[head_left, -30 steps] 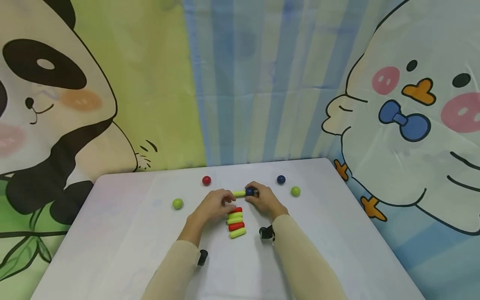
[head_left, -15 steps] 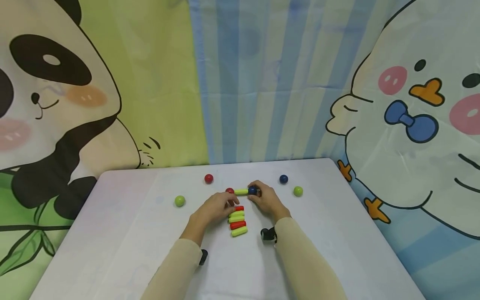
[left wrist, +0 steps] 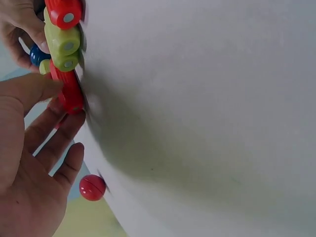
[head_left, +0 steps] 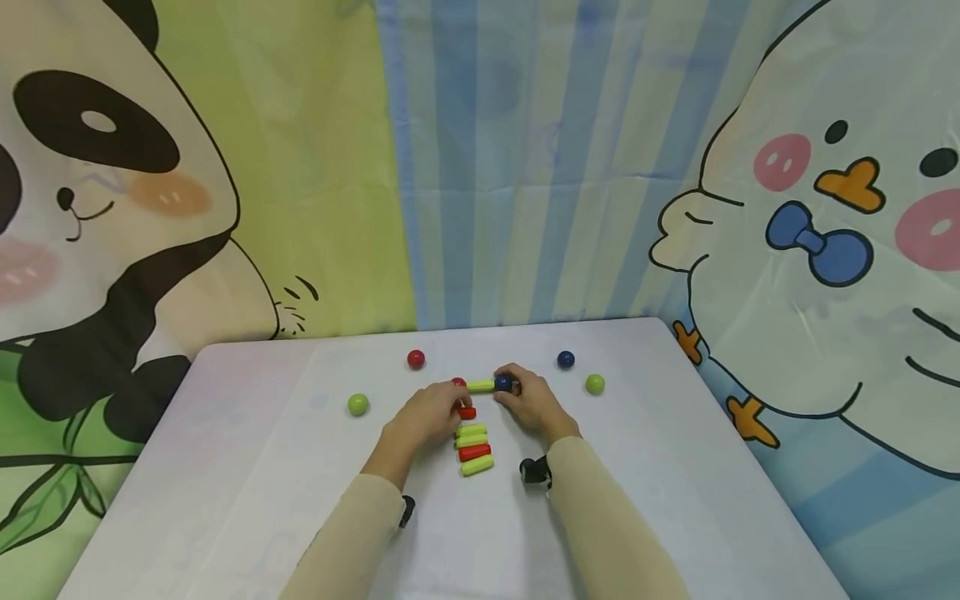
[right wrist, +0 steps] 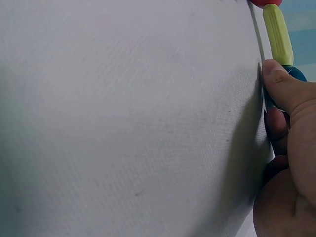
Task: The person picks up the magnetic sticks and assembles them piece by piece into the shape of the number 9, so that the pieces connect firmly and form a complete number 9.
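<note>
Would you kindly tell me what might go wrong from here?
The left hand pinches a red stick close to the row of sticks, so it might nudge the others. The right hand holds the blue ball of the joined piece, but its red end ball sits near the left hand, so a bump might knock it loose. The loose red ball has no visible stop around it, so it could roll if brushed.

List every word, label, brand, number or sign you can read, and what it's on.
None readable in any view.
Rods and balls: no lettering visible.
Cartoon backdrop: pictures and stripes, no writing seen.
Black wrist devices: too small to tell whether they carry markings.
</note>
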The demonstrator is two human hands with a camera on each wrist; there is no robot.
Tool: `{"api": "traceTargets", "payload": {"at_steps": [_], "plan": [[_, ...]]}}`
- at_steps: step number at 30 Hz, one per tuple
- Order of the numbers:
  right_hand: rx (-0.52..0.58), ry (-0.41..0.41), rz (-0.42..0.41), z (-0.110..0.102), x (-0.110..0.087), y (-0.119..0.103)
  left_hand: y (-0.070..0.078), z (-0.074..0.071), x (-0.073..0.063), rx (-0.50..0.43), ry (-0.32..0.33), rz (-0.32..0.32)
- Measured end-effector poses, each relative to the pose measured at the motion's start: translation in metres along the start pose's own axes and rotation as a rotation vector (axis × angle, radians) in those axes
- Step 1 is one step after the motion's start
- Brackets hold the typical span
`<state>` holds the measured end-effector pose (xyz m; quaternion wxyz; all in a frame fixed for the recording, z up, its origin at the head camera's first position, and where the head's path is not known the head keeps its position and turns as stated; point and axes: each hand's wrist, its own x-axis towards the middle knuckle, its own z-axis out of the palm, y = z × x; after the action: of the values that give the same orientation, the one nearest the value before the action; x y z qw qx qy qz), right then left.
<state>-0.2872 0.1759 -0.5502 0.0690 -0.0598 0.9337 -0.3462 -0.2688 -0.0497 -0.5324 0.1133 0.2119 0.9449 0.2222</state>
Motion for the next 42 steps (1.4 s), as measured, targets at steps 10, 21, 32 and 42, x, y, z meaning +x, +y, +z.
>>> {"api": "traceTargets", "payload": {"at_steps": [10, 21, 32, 42], "plan": [[0.013, -0.004, 0.010, 0.000, -0.001, 0.002, -0.010, 0.003, -0.002, -0.125, 0.017, 0.001], [-0.005, 0.010, 0.001, -0.001, 0.004, 0.003, -0.020, -0.001, -0.008, -0.233, 0.106, -0.048], [0.014, 0.013, 0.005, 0.002, 0.000, 0.001, -0.022, 0.002, -0.010, -0.319, 0.169, -0.127], [0.016, 0.012, -0.003, 0.005, -0.001, 0.002, -0.017, 0.004, -0.013, -0.370, 0.166, -0.184]]}}
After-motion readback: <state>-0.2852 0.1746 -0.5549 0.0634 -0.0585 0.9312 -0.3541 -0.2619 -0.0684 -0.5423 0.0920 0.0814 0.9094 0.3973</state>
